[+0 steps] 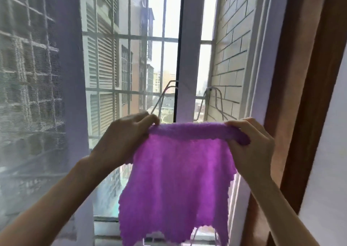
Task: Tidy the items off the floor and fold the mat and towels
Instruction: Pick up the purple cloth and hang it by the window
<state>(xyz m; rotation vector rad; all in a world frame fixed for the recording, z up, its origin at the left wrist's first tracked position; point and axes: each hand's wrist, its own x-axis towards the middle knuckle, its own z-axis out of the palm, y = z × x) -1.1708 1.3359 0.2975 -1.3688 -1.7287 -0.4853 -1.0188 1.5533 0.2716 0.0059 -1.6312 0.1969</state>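
A purple towel (176,182) hangs in the air in front of a window, held up by its top edge. My left hand (124,137) pinches the towel's top left corner. My right hand (251,144) grips the top right corner, where the cloth bunches over my fingers. The top edge is rolled or folded over between my hands. The lower edge hangs loose and uneven. The floor and the mat are out of view.
A barred window (165,39) fills the middle, with a mesh screen (32,76) on the left. A brick wall (232,48) lies outside on the right. A brown curtain (304,95) and a white wall (330,152) stand at the right.
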